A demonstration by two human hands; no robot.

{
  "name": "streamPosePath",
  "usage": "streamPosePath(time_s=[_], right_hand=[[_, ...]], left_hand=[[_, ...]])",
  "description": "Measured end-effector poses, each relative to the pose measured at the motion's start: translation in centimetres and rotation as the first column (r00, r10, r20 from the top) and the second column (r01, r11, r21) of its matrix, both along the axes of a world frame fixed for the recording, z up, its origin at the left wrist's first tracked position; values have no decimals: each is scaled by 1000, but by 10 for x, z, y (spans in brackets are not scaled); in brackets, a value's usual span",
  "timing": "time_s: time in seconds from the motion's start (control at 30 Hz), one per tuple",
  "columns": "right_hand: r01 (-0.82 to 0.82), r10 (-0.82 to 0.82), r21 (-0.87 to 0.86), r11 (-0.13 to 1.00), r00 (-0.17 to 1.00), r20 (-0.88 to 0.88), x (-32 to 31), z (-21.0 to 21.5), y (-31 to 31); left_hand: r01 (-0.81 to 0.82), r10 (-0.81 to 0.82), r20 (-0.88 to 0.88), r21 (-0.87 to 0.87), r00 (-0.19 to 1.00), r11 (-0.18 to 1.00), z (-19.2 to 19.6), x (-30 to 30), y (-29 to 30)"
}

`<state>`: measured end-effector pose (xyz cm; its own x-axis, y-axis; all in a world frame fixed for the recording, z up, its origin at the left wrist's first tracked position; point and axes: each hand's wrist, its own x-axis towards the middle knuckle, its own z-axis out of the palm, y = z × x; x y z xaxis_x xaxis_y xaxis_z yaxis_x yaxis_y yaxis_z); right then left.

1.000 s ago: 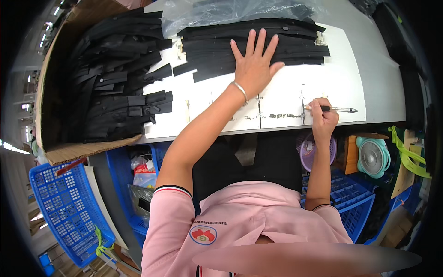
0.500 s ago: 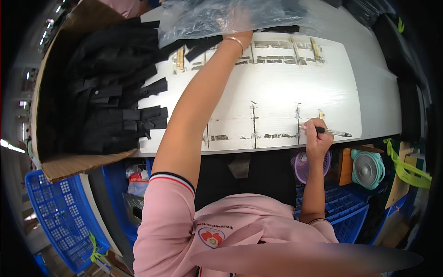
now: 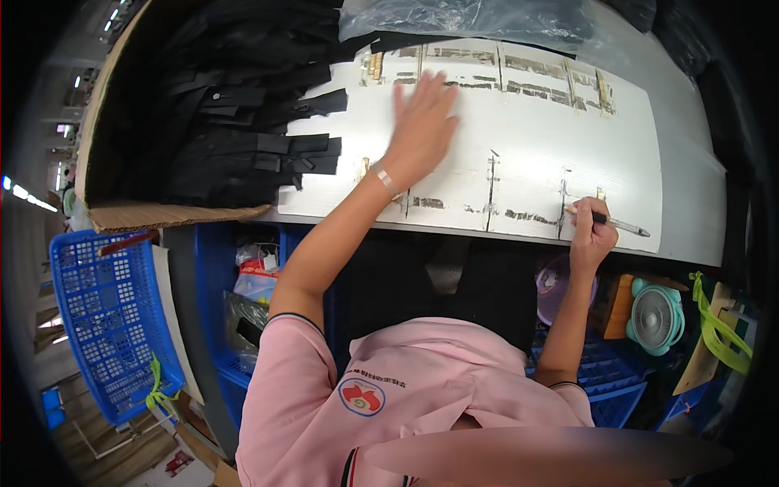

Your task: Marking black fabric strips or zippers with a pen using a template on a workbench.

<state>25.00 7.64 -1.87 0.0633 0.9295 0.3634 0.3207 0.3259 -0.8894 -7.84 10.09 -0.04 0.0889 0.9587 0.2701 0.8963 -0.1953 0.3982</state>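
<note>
A white board [image 3: 535, 134] with dark ruled marks and small tan strips lies across the table. Over its left part my left hand [image 3: 423, 130] is open, fingers spread and slightly blurred, holding nothing. My right hand [image 3: 594, 234] grips a pen [image 3: 625, 225] with a clear barrel and black grip, close to a dark line at the board's near right. To the left of my left hand, black fabric pieces [image 3: 219, 122] with strap-like ends are heaped, several ends reaching onto the board.
A cardboard box edge [image 3: 170, 216] borders the fabric heap. Clear plastic sheeting [image 3: 462, 18] lies along the board's far side. Below the table are a blue basket [image 3: 118, 325], a purple basket [image 3: 560, 288] and a turquoise fan [image 3: 656, 316].
My left hand has drawn back from the plastic sheeting toward me and now hovers over or rests on the board. My right hand still holds the pen near the same mark. The whole view has shifted.
</note>
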Motion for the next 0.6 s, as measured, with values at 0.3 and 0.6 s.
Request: streamPosePath(time_s=[0.3,0.6], right_hand=[[-13,15,-27,1000,998,56,2,-2,2],[43,-41,-32,999,996,81,5,-10,5]], left_hand=[[-323,378,-363,205,852,924,-1,-132,-66],[-396,433,-182,206,883,895,1,-130,-98]])
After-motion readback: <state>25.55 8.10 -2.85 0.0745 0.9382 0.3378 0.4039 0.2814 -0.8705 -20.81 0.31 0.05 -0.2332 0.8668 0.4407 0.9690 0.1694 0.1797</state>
